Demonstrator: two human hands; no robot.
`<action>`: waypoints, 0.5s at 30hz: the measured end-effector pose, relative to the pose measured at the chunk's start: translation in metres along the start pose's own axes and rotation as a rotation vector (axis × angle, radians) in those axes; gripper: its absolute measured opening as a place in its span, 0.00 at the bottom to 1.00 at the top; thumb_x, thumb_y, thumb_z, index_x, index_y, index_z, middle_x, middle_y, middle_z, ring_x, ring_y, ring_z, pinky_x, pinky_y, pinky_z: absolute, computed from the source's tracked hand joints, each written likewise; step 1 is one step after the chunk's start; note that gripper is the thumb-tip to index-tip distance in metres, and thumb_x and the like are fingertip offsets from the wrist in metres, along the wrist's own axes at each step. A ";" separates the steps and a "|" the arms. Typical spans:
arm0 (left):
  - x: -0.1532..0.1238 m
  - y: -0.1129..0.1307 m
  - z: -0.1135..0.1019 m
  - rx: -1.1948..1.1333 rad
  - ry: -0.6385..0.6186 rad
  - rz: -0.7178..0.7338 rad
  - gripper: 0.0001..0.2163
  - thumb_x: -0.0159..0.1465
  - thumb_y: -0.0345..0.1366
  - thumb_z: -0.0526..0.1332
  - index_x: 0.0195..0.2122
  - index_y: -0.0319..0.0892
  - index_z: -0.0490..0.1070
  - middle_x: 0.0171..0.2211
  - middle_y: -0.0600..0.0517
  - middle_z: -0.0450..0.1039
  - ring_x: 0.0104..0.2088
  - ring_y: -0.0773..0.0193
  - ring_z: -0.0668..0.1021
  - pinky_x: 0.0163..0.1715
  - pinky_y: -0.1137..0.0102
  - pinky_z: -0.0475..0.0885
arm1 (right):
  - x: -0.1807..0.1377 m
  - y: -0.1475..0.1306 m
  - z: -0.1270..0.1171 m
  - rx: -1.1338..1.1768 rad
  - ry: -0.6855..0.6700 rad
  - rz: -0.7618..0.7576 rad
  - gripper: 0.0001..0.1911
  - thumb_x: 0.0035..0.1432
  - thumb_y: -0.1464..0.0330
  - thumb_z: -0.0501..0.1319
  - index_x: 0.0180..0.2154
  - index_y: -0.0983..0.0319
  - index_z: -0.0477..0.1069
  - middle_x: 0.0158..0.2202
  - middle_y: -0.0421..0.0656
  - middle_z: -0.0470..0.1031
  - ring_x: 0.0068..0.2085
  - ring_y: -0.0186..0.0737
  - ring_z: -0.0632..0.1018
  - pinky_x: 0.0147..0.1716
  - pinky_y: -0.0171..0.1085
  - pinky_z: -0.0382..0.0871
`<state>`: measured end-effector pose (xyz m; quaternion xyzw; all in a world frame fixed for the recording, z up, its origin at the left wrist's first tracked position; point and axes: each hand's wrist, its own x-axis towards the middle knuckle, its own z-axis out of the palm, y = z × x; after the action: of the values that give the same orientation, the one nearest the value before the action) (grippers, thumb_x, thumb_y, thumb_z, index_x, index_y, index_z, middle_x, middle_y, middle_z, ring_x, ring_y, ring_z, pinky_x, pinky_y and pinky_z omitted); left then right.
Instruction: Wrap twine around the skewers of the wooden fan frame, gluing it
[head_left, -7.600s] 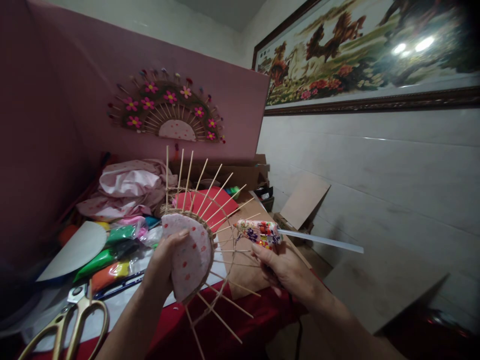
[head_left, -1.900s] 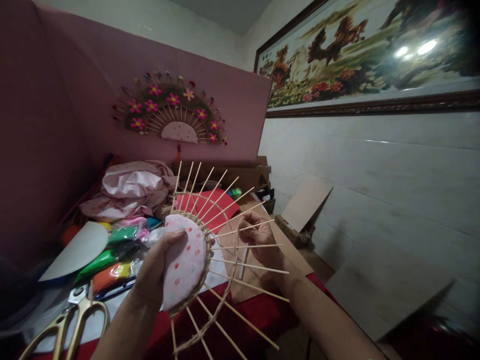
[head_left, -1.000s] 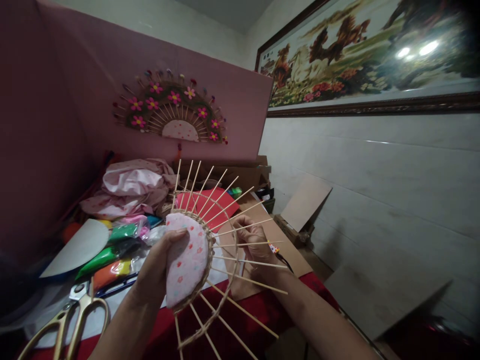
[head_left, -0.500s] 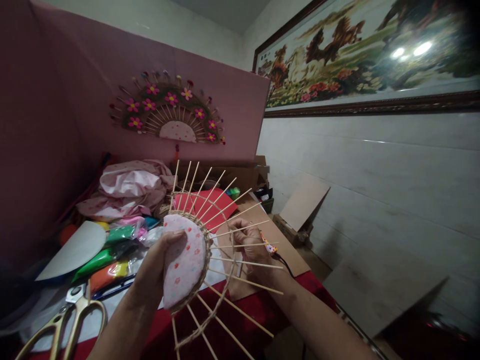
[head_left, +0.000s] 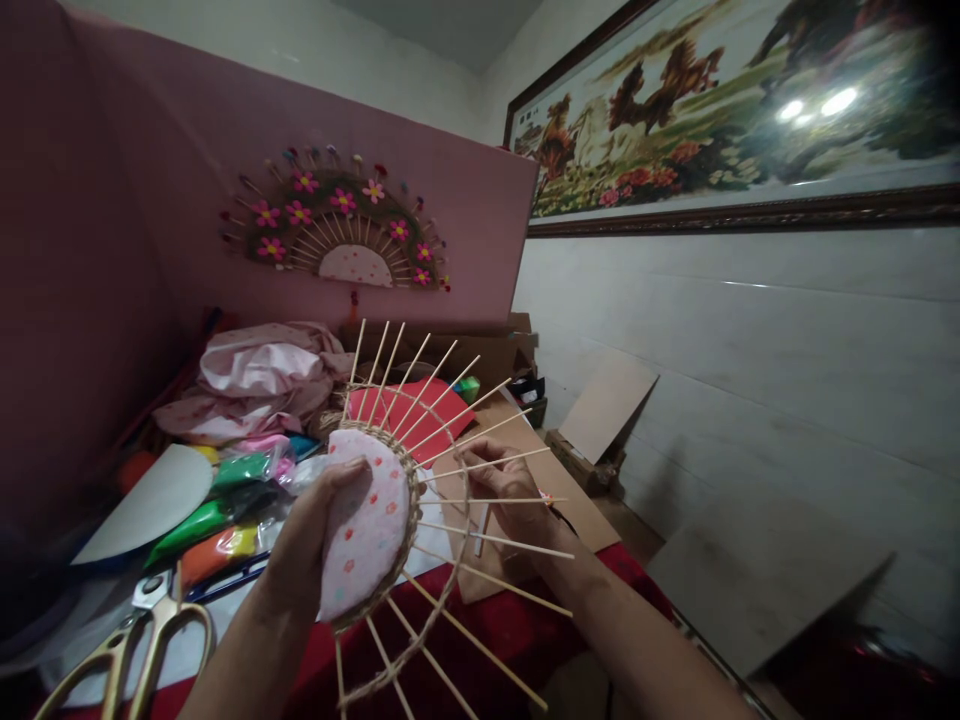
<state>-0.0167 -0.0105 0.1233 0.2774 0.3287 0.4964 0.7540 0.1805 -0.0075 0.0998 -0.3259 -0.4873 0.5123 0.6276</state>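
The glue gun (head_left: pixel 548 497), earlier in the right hand (head_left: pixel 514 490), now lies mostly hidden behind it, leaving it free to pinch the twine (head_left: pixel 453 575) by a wooden stick (head_left: pixel 529 454); the left hand (head_left: pixel 304 525) grips the padded fan (head_left: pixel 367 525) above the surface (head_left: pixel 517 635).

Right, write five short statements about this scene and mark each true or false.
1. The left hand holds the fabric-covered half disc, thumb on its patterned face. True.
2. The right hand is gripping the scissors. False: it is pinching at the twine arc that crosses the sticks; the scissors lie at the lower left of the view.
3. The red sheet shows behind some of the sticks. True.
4. The fan on the pink panel carries blue flowers. False: its flowers are pink with yellow centres.
5. The framed picture on the wall shows horses. True.
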 end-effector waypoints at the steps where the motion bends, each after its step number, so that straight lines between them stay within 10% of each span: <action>1: -0.001 0.000 0.001 -0.015 -0.005 -0.010 0.09 0.56 0.32 0.56 0.30 0.32 0.74 0.23 0.42 0.77 0.20 0.56 0.78 0.19 0.65 0.75 | 0.000 -0.003 0.000 0.015 -0.003 0.010 0.07 0.48 0.66 0.65 0.30 0.61 0.71 0.23 0.35 0.63 0.21 0.27 0.57 0.21 0.30 0.48; 15: 0.000 -0.001 -0.003 -0.012 -0.059 -0.036 0.10 0.56 0.33 0.57 0.29 0.32 0.74 0.23 0.41 0.77 0.20 0.55 0.78 0.20 0.63 0.75 | 0.003 -0.006 -0.002 0.033 -0.114 0.046 0.05 0.49 0.67 0.65 0.29 0.61 0.73 0.23 0.35 0.63 0.21 0.26 0.58 0.20 0.29 0.49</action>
<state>-0.0185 -0.0107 0.1209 0.2815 0.3084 0.4761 0.7739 0.1841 -0.0064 0.1056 -0.2971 -0.5060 0.5522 0.5922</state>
